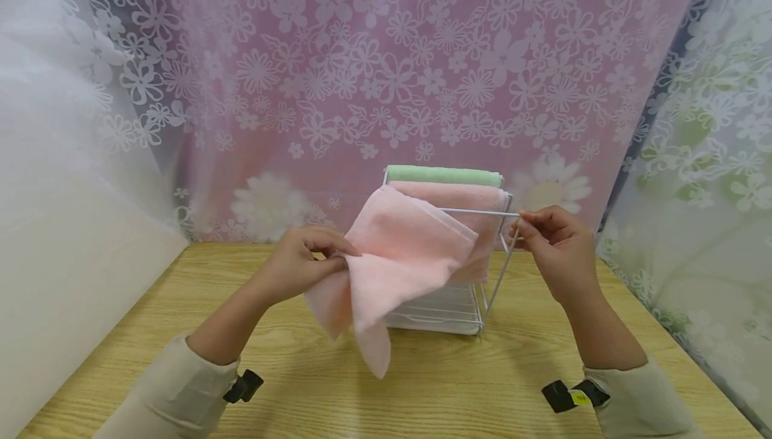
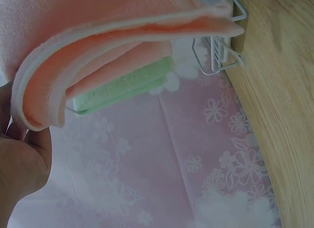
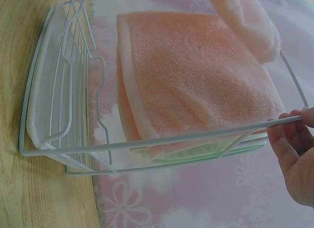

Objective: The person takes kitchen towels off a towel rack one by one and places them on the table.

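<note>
In the head view a pink towel (image 1: 410, 251) drapes partly over the front bar of a white wire rack (image 1: 496, 278). My left hand (image 1: 307, 261) pinches its left side, and its lower corners hang loose. The right hand (image 1: 557, 248) grips the front bar's right end between thumb and fingers. Behind, a second pink towel (image 1: 482, 198) is folded over the middle bar, and a green towel (image 1: 443, 174) lies over the back bar. The left wrist view shows the held towel's doubled edge (image 2: 54, 76). In the right wrist view, the second towel (image 3: 196, 71) hangs inside the frame.
The rack stands on a wood-grain table (image 1: 289, 385) with a white tray (image 1: 434, 322) at its base. A pink flowered curtain (image 1: 392, 77) hangs behind, with pale sheets (image 1: 718, 224) at the sides. Black straps (image 1: 244, 385) are on both wrists.
</note>
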Demonstrator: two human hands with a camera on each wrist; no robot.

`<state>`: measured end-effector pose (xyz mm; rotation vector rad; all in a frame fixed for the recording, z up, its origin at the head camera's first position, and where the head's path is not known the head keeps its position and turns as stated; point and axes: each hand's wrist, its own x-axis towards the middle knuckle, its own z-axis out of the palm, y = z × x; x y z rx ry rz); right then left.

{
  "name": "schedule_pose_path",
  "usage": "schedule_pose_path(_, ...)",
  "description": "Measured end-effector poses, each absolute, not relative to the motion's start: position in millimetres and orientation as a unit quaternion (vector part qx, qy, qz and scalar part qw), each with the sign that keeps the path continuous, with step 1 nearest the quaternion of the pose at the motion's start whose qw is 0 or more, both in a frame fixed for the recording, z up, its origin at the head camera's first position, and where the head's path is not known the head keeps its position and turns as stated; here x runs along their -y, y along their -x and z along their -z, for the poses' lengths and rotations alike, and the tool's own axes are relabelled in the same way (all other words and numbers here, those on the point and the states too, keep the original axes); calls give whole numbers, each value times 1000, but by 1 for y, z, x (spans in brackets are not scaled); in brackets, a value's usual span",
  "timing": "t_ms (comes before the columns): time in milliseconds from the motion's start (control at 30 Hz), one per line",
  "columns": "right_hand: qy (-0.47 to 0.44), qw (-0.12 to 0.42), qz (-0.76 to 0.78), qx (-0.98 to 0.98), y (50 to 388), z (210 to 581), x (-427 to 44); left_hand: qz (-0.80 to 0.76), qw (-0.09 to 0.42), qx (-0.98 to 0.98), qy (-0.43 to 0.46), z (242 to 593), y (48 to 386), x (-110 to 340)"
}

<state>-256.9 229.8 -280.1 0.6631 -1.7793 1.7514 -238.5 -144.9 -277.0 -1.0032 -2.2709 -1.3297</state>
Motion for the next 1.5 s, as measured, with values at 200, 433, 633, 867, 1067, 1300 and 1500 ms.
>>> schedule_pose_path(200,-232,275,-660,659,256,280,-228,455,170,805,341,279,237,149)
schedule_pose_path(433,-236,274,-665,654,256,280,-229,446,162,818,325,282,239,153)
schedule_pose_path(633,-235,274,-663,655,257,281,-229,428,151,834,314,281,240,161)
schedule_pose_path(867,-228,277,-650,669,256,282,-229,417,145,840,315,277,238,170)
schedule_pose_path(1067,-233,276,-648,670,257,282,-230,408,133,853,298,274,232,178)
schedule_pose_path(1300,-233,275,-644,674,257,282,-230,398,92,865,291,266,226,188)
schedule_pose_path(1500,-235,279,-643,674,256,281,-229,376,53,875,300,263,226,192)
